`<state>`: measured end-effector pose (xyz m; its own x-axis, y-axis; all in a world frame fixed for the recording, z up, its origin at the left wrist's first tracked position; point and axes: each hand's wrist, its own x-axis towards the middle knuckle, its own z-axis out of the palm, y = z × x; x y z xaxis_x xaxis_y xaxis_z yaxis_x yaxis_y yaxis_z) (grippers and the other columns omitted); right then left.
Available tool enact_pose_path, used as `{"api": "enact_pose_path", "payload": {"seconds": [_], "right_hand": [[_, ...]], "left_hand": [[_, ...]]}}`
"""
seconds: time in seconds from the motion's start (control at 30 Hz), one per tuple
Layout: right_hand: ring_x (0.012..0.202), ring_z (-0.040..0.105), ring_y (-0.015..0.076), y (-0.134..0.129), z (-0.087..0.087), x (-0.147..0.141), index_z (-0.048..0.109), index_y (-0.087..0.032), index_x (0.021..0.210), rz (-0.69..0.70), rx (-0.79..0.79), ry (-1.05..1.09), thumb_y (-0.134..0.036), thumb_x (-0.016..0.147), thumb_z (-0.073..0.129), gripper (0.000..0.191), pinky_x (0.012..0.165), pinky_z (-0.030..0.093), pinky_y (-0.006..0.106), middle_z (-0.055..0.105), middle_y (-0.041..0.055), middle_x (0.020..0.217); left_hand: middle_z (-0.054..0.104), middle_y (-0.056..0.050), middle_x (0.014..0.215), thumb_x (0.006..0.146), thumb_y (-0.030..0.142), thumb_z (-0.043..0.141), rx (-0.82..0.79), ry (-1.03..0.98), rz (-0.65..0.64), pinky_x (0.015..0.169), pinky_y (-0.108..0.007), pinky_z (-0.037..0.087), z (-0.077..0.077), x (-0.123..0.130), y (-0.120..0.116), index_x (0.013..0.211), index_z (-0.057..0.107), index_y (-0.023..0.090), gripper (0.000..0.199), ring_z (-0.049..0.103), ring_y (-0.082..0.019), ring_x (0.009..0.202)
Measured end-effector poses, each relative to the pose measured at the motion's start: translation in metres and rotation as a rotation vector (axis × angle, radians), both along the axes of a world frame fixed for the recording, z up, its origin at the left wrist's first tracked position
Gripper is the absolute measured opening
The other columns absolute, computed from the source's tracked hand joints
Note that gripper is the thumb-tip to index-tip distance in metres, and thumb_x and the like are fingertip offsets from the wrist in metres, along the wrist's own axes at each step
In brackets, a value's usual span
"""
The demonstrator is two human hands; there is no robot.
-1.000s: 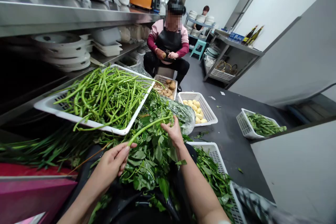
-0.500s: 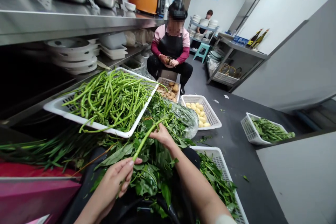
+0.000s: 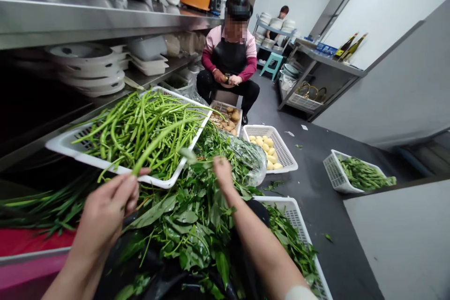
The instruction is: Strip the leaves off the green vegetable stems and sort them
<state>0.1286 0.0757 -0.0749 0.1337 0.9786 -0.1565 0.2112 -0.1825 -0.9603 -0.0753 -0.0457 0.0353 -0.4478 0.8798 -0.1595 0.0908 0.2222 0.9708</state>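
My left hand (image 3: 117, 197) pinches the lower end of a long green stem (image 3: 154, 143), which slants up over the stem-filled white basket (image 3: 172, 182). Fingers closed, my right hand (image 3: 222, 171) is over the leafy greens (image 3: 197, 229); a blurred leaf (image 3: 188, 153) shows just left of it, on a thin stalk that seems to reach the fingers. Many cut green stems (image 3: 130, 126) fill the tilted basket. The leafy pile lies between my forearms, across my lap.
A white basket of leaves (image 3: 305, 229) stands at the right of my legs. Ahead are peeled potatoes (image 3: 270, 150) in a basket and a seated person (image 3: 230, 56) handling something small. A steel shelf (image 3: 105, 26) runs along the left. Another basket of greens (image 3: 365, 173) is far right.
My left hand has moved left and up with the stem, toward the basket. My right hand has let go of that stem's upper part and stays near its former place, now closed.
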Motion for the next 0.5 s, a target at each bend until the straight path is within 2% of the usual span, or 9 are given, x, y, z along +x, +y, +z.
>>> {"api": "enact_pose_path", "payload": {"seconds": [0.03, 0.1, 0.17, 0.23, 0.3, 0.33, 0.37, 0.43, 0.5], "right_hand": [[0.057, 0.054, 0.0159, -0.017, -0.003, -0.020, 0.059, -0.020, 0.089, 0.129, -0.006, -0.030, -0.046, 0.061, 0.072, 0.041, 0.053, 0.041, 0.026, 0.060, -0.0011, 0.064], [0.077, 0.061, 0.0221, -0.045, -0.004, -0.049, 0.054, -0.023, 0.117, 0.671, 0.117, -0.287, -0.039, 0.048, 0.082, 0.075, 0.066, 0.045, 0.030, 0.067, 0.0036, 0.090], [0.091, 0.061, 0.0246, -0.055, 0.002, -0.056, 0.045, -0.028, 0.130, 0.894, 0.267, -0.447, -0.039, 0.053, 0.080, 0.086, 0.076, 0.046, 0.034, 0.066, 0.0049, 0.108], [0.093, 0.061, 0.0204, -0.039, 0.007, -0.037, 0.051, -0.032, 0.124, 0.778, 0.275, -0.461, -0.041, 0.071, 0.068, 0.056, 0.080, 0.045, 0.032, 0.066, 0.0004, 0.108], [0.091, 0.062, 0.0153, -0.004, 0.005, 0.000, 0.064, -0.031, 0.104, 0.480, 0.108, -0.433, -0.035, 0.086, 0.051, 0.022, 0.082, 0.044, 0.027, 0.068, -0.0034, 0.102], [0.096, 0.060, 0.0146, 0.016, 0.000, 0.020, 0.065, -0.029, 0.099, 0.310, -0.044, -0.475, -0.030, 0.088, 0.049, 0.019, 0.085, 0.043, 0.027, 0.067, -0.0034, 0.103], [0.099, 0.059, 0.0166, 0.033, -0.009, 0.039, 0.065, -0.024, 0.098, 0.233, -0.133, -0.505, -0.025, 0.089, 0.048, 0.020, 0.087, 0.042, 0.029, 0.066, 0.0004, 0.105], [0.098, 0.059, 0.0198, 0.058, -0.031, 0.069, 0.064, -0.016, 0.095, 0.173, -0.271, -0.523, -0.020, 0.087, 0.051, 0.016, 0.086, 0.043, 0.034, 0.065, 0.0066, 0.102], [0.092, 0.060, 0.0190, 0.066, -0.055, 0.083, 0.062, -0.013, 0.097, 0.176, -0.365, -0.505, -0.025, 0.087, 0.055, 0.016, 0.081, 0.047, 0.037, 0.063, 0.0073, 0.100]], "left_hand": [[0.040, 0.002, 0.051, 0.074, 0.057, 0.049, 0.065, 0.178, 0.068, 0.041, -0.026, 0.028, 0.006, -0.002, 0.022, 0.090, 0.066, 0.026, 0.039, 0.035, -0.012, 0.045], [0.046, 0.001, 0.054, 0.078, 0.050, 0.045, 0.112, 0.525, 0.159, 0.051, -0.028, 0.038, 0.012, -0.010, 0.068, 0.090, 0.067, 0.023, 0.037, 0.046, -0.016, 0.054], [0.054, -0.002, 0.060, 0.080, 0.046, 0.042, 0.048, 0.740, 0.187, 0.071, -0.037, 0.045, 0.008, -0.025, 0.109, 0.086, 0.067, 0.020, 0.036, 0.059, -0.024, 0.075], [0.064, -0.007, 0.081, 0.076, 0.043, 0.049, -0.049, 0.817, 0.172, 0.083, -0.048, 0.044, -0.003, -0.040, 0.137, 0.098, 0.063, 0.017, 0.038, 0.059, -0.035, 0.098], [0.062, -0.013, 0.107, 0.071, 0.042, 0.056, -0.057, 0.848, 0.176, 0.087, -0.054, 0.042, -0.015, -0.048, 0.146, 0.118, 0.053, 0.017, 0.053, 0.050, -0.042, 0.113], [0.059, -0.013, 0.117, 0.071, 0.043, 0.058, -0.013, 0.867, 0.188, 0.085, -0.054, 0.043, -0.021, -0.047, 0.144, 0.124, 0.048, 0.019, 0.059, 0.047, -0.043, 0.117], [0.056, -0.012, 0.123, 0.074, 0.045, 0.055, 0.050, 0.892, 0.192, 0.082, -0.052, 0.044, -0.026, -0.043, 0.138, 0.127, 0.045, 0.021, 0.059, 0.044, -0.041, 0.120], [0.054, -0.010, 0.126, 0.081, 0.050, 0.046, 0.194, 0.929, 0.159, 0.074, -0.047, 0.046, -0.032, -0.026, 0.119, 0.123, 0.048, 0.023, 0.050, 0.044, -0.035, 0.121], [0.053, -0.008, 0.126, 0.084, 0.048, 0.041, 0.265, 0.915, 0.055, 0.078, -0.046, 0.047, -0.034, -0.006, 0.099, 0.118, 0.053, 0.025, 0.043, 0.046, -0.031, 0.120]]}}
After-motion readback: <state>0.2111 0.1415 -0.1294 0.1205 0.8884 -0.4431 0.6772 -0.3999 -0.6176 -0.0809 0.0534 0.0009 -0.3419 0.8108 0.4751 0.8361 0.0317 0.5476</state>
